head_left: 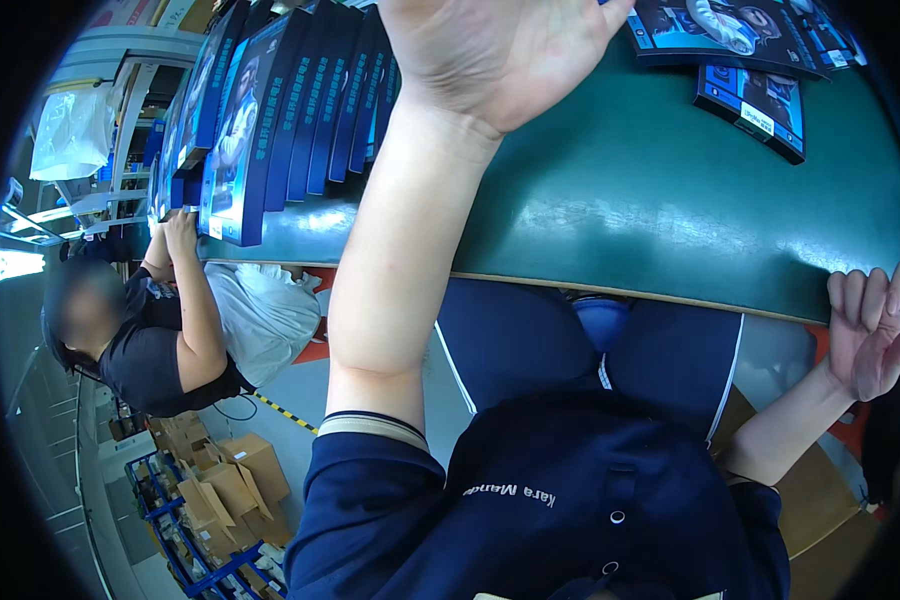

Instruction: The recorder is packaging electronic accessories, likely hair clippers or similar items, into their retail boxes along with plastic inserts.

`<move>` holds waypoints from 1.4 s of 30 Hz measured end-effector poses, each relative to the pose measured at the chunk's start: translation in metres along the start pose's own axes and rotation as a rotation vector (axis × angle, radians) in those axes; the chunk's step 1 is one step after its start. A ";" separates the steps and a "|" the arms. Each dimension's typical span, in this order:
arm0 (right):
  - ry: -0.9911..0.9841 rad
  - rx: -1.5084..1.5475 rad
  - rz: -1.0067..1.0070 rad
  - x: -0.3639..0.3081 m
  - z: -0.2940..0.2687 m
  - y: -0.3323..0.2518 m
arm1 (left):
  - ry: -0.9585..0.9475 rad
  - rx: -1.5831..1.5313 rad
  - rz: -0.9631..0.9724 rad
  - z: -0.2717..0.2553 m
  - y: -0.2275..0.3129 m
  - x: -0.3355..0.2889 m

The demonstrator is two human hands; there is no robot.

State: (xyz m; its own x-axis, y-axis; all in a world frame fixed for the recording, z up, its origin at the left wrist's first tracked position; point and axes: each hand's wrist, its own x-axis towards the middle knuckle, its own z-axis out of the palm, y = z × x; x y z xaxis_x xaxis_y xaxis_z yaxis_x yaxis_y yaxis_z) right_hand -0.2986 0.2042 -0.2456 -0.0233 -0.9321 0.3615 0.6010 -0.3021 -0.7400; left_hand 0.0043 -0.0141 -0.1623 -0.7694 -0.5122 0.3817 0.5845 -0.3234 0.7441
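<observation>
My left arm reaches across the green table, with my left hand point(505, 60) at the top edge of the view. Its palm shows and one digit stretches to the right toward the flat blue boxes. The other fingers lie beyond the frame, so what they hold, if anything, is hidden. At the table's right front edge, my right hand point(867, 330) has its fingers curled in, and nothing shows in them. Left of my left forearm stands a row of dark blue printed boxes point(300, 115). A smaller blue box point(755, 110) lies at the far right, beneath larger blue boxes point(730, 30).
The green table point(610, 220) spans the space before me. At its left end, another person point(160, 340) sits with hands near the box row. Cardboard boxes point(225, 490) fill a blue rack point(185, 565) at lower left. A clear plastic bag point(73, 135) hangs at upper left.
</observation>
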 end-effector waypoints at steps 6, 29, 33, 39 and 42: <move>0.035 -0.004 -0.008 0.002 -0.003 0.005 | -0.127 -0.173 0.051 -0.002 -0.001 0.005; 0.537 0.558 -0.369 0.023 0.014 0.016 | 0.669 0.659 0.175 -0.045 -0.007 -0.007; 0.569 0.546 -0.371 0.025 0.012 0.010 | 0.167 1.931 0.283 0.000 -0.040 0.006; 0.879 0.386 -0.465 0.036 0.017 0.015 | -0.172 2.189 0.106 0.019 -0.074 0.001; 1.025 -0.046 -0.603 0.051 0.010 0.014 | -0.172 2.244 0.169 0.025 -0.074 0.002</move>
State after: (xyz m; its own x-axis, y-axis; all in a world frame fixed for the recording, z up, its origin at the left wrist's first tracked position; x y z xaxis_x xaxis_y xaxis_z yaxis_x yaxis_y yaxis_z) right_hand -0.2835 0.1541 -0.2317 -0.9330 -0.3561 0.0518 0.2450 -0.7340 -0.6334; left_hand -0.0468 0.0286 -0.2029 -0.8400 -0.3375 0.4249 -0.4207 0.8996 -0.1170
